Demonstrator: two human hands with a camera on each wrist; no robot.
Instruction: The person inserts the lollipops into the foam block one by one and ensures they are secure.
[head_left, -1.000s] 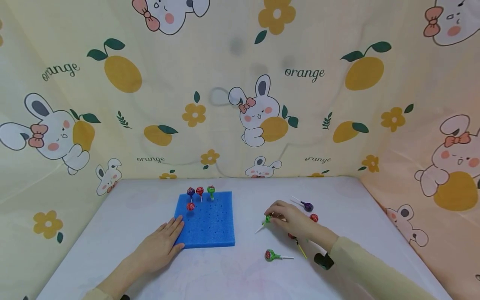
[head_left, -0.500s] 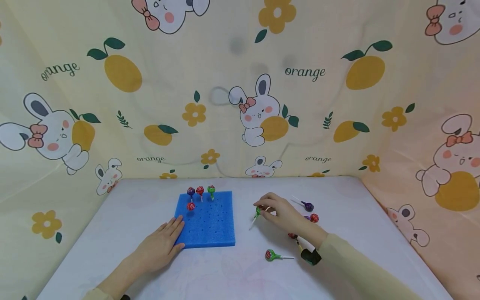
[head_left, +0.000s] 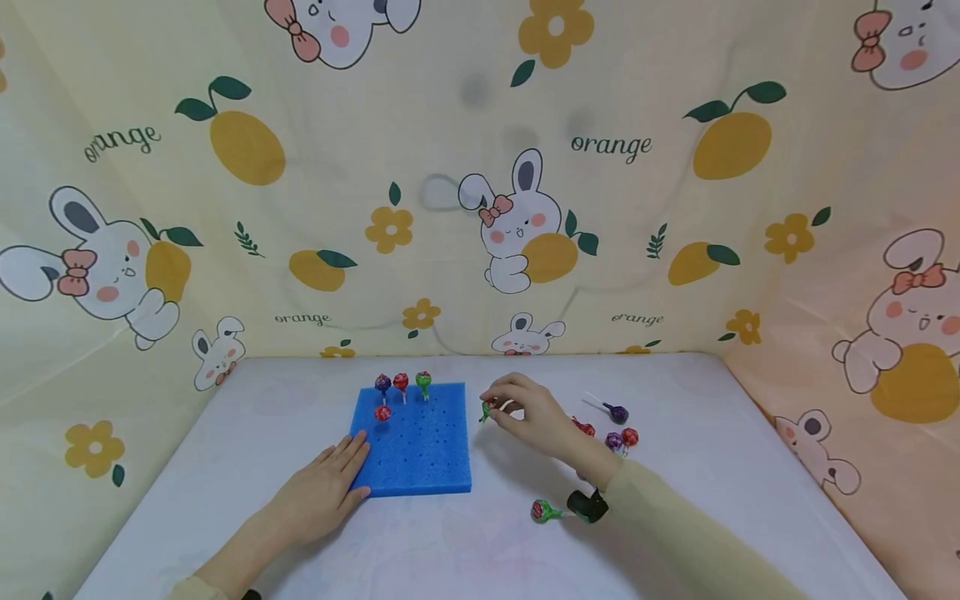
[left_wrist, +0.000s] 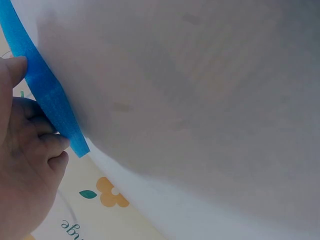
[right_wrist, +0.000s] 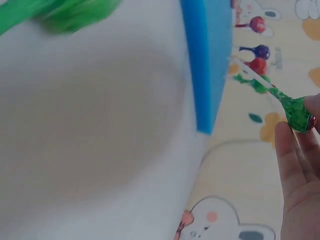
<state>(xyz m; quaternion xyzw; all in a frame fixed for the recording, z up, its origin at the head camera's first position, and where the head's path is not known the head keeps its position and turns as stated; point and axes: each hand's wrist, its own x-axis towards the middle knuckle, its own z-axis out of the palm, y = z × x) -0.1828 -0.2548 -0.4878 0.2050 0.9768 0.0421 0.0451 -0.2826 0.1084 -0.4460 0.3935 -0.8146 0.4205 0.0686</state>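
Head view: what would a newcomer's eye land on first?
Probably the bright blue board on the white table, with four lollipops in its far part. Just right of it, a green lollipop sits in the right hand's grip. Behind, a cloth printed with rabbits and flowers fills the upper picture.

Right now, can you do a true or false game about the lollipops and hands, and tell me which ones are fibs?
1. The right hand is pinching a green lollipop. True.
2. The left hand is holding a lollipop. False: it rests on the edge of the blue board.
3. Four lollipops stand in the blue board. True.
4. The table is black. False: it is white.
5. The purple lollipop farthest back on the table is lying down. True.
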